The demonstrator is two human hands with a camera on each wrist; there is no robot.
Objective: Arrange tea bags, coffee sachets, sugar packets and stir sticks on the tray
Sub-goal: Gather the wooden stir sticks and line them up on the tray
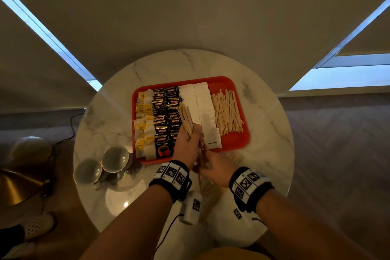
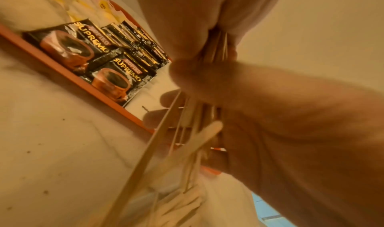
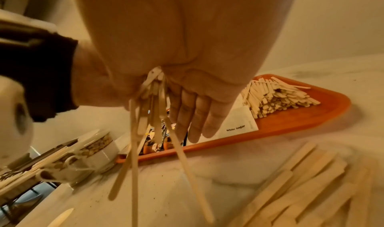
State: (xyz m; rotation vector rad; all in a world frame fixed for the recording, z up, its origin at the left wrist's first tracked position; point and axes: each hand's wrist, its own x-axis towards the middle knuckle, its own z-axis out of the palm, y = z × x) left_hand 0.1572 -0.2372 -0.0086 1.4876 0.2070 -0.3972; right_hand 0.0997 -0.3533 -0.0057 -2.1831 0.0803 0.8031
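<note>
- My left hand [image 1: 186, 140] is closed in a fist around a bundle of stir sticks [image 1: 185, 118], held above the near edge of the red tray [image 1: 240, 140]; the stick tips fan up toward 11 o'clock.
- My right hand [image 1: 215, 168] sits just beside it at 5 o'clock, fingers curled round the lower ends of the same bundle (the two hands touch).
- On the tray, from 9 o'clock to 3 o'clock: tea bags [image 1: 144, 124] with yellow tags, black coffee sachets [image 1: 166, 116], white sugar packets [image 1: 202, 107] in two columns, then a loose heap of stir sticks [image 1: 228, 112].
- The right wrist view shows more loose sticks [image 3: 307, 181] lying flat on the marble table [image 1: 268, 154], near the tray's front edge.
- Two patterned teacups [image 1: 105, 163] rest tipped on their sides at the table's 8 o'clock.
- The tray sits a little beyond the middle of the round table, toward 12 o'clock.
</note>
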